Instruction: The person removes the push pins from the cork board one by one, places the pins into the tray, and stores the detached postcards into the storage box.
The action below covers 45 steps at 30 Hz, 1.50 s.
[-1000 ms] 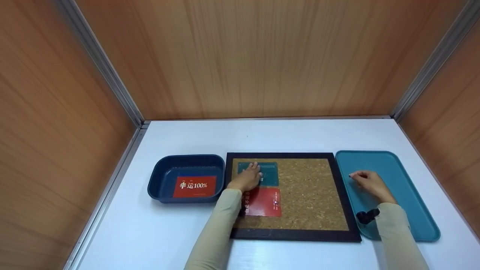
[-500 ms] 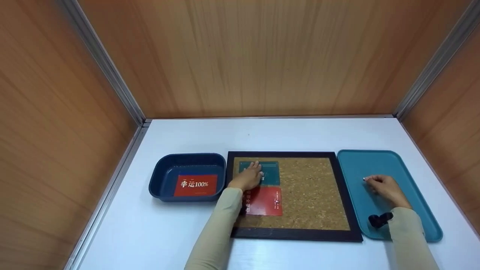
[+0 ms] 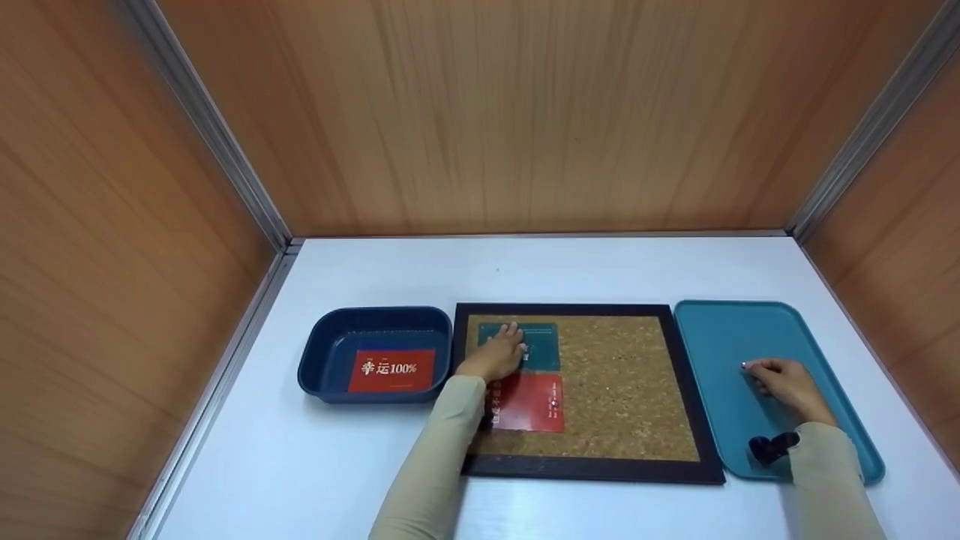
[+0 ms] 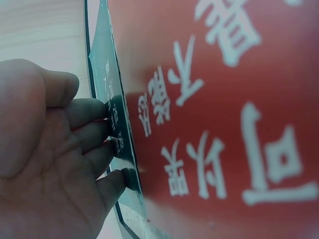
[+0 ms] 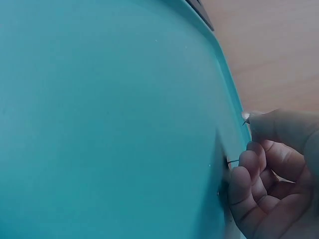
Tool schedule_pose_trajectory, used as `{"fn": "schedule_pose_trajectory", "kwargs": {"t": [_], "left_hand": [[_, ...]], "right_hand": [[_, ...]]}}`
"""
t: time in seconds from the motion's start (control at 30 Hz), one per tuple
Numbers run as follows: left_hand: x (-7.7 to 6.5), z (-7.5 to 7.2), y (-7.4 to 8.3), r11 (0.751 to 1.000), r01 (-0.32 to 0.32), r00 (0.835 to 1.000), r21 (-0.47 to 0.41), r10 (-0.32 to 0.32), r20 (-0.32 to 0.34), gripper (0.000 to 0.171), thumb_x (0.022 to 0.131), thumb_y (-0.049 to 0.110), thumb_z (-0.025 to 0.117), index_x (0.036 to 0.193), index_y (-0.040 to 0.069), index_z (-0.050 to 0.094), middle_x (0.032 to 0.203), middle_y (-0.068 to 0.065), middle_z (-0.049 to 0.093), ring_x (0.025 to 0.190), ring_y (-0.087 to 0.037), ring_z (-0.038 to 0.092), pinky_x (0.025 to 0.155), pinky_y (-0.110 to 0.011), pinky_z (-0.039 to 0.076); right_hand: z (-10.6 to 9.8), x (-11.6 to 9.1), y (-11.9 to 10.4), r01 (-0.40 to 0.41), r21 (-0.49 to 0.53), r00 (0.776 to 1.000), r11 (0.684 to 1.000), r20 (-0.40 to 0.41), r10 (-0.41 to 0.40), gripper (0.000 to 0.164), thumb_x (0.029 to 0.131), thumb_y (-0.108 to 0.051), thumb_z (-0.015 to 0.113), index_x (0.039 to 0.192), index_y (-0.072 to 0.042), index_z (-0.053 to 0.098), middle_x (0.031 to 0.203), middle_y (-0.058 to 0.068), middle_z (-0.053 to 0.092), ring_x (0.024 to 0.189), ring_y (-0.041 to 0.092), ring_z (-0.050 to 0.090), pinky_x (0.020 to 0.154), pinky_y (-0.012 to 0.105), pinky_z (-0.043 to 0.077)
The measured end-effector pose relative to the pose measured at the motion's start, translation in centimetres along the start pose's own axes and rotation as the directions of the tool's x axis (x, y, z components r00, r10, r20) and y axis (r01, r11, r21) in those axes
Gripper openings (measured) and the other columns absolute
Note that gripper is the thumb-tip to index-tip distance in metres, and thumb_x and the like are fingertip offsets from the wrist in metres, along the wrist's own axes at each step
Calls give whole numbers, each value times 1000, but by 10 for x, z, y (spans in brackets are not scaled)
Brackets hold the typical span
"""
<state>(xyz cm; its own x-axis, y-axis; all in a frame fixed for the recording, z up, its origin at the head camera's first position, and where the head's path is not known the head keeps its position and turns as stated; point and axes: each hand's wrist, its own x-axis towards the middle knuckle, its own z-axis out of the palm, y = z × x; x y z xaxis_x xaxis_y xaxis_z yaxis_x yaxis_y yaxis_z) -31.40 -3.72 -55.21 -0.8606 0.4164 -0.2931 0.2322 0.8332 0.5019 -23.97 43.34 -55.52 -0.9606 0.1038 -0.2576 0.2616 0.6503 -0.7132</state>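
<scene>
Your left hand (image 3: 493,358) is laid on the green card (image 3: 543,348), which lies in the upper left part of the cork board (image 3: 622,382). Its grip is wide: the fingers are extended, and in the left wrist view their tips touch the surface of this card, while the thumb is apart from it. Directly below the green card there is a red card (image 3: 531,403), partly hidden by your left arm.

Your right hand (image 3: 789,386) is above the teal tray (image 3: 739,330). Its grip is narrow, the fingers are curled, and at the fingertips it holds a small pin (image 5: 245,116) with a pale head. In the right wrist view, a thin needle (image 5: 233,161) shows also beside the other fingers; how it is held, I cannot tell.

The cork board, which has a dark frame (image 3: 592,469), lies between the tray and the dark blue box (image 3: 390,322). In this box is another red card (image 3: 390,371). All three rest on the white tabletop (image 3: 390,274).
</scene>
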Motion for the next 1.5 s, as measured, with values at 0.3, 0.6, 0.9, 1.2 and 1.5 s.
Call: {"fn": "schedule_pose_trajectory", "kwargs": {"t": [0.3, 0.6, 0.9, 1.2, 1.5], "left_hand": [[1, 2, 0, 1000, 19, 1000, 1, -19, -5, 50, 107, 28, 27, 152, 7, 26, 162, -9, 12, 150, -24, 10, 122, -42, 15], [1, 2, 0, 1000, 29, 1000, -2, -29, -10, 50, 106, 30, 27, 152, 9, 26, 162, -6, 13, 150, -22, 9, 122, -41, 15], [0, 1, 0, 1000, 23, 1000, -10, -23, -4, 51, 106, 30, 27, 152, 9, 25, 162, -7, 12, 150, -22, 8, 122, -41, 15], [1, 1, 2, 1000, 19, 1000, 1, -19, -17, 50, 106, 29, 28, 152, 7, 27, 161, -8, 14, 150, -23, 11, 122, -42, 15], [3, 3, 1, 999, 27, 1000, 18, -26, -12, 50, 107, 30, 26, 152, 9, 25, 161, -7, 13, 150, -23, 10, 122, -41, 14]], "right_hand": [[0, 0, 1, 7, 6, 1000, 1000, -19, -7, 56, 99, -40, 50, 120, 11, 57, 96, 2, 62, 78, 5, 57, 68, 22, 50], [-1, -2, 2, 2, 12, 999, 1000, -35, -2, 56, 99, -41, 49, 119, 11, 58, 96, 4, 62, 78, 8, 55, 67, 23, 49], [-1, -2, 2, -3, 8, 999, 1000, -52, 4, 56, 98, -40, 50, 120, 11, 56, 102, 9, 63, 79, 6, 56, 67, 22, 50], [-2, 0, 1, -1, 12, 998, 1000, -59, 2, 55, 98, -40, 52, 118, 11, 57, 94, 3, 63, 77, 5, 56, 66, 21, 50], [-4, 4, -9, 28, 43, 999, 999, -34, -27, 60, 99, -43, 48, 124, 10, 54, 89, -2, 61, 76, 5, 56, 67, 22, 51]]}}
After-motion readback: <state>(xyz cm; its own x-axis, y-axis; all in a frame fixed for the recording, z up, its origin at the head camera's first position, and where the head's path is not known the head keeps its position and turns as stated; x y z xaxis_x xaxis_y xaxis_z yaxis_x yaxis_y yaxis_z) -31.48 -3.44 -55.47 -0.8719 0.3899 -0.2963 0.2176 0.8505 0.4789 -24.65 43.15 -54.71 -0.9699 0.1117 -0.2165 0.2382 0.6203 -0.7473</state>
